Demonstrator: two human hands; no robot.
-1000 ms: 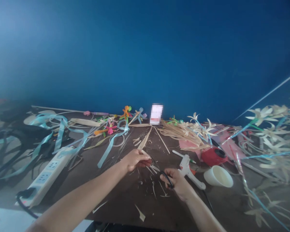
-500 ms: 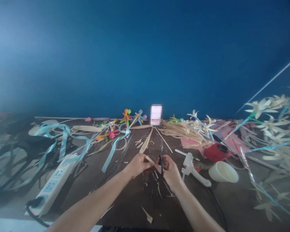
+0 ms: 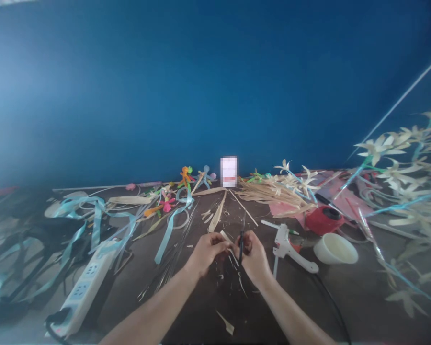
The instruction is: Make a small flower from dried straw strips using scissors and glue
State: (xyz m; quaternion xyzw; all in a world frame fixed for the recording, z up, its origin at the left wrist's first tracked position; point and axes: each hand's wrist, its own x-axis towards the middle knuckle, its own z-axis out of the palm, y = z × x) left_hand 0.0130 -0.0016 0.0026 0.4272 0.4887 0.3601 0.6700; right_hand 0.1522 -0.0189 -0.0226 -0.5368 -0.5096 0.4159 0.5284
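Between the fingertips of my left hand [image 3: 210, 251] is a small pale strip [image 3: 225, 235], apparently dried husk or leaf, pinched over the table. My right hand [image 3: 252, 254] is closed around dark-handled scissors [image 3: 241, 247], their blades pointing away from me. The two hands almost meet, and the right fingertips are close to the strip's lower end. A longer pale husk strip [image 3: 217, 215] lies just beyond my left hand. Thin cut scraps [image 3: 241, 282] are scattered below the hands, and a larger scrap [image 3: 230, 327] lies nearer to me.
A white glue gun [image 3: 289, 251] lies right of my hands, beside a white cup [image 3: 335, 249] and a red roll [image 3: 323, 219]. A power strip [image 3: 84, 287] and blue ribbon [image 3: 165, 235] are at left. Husk strips [image 3: 273, 194] and pale flowers [image 3: 377, 148] fill the right.
The camera view has tilted slightly. My hands stay close together, with the strip and scissors still held; the left fingers have shifted a little on the strip.
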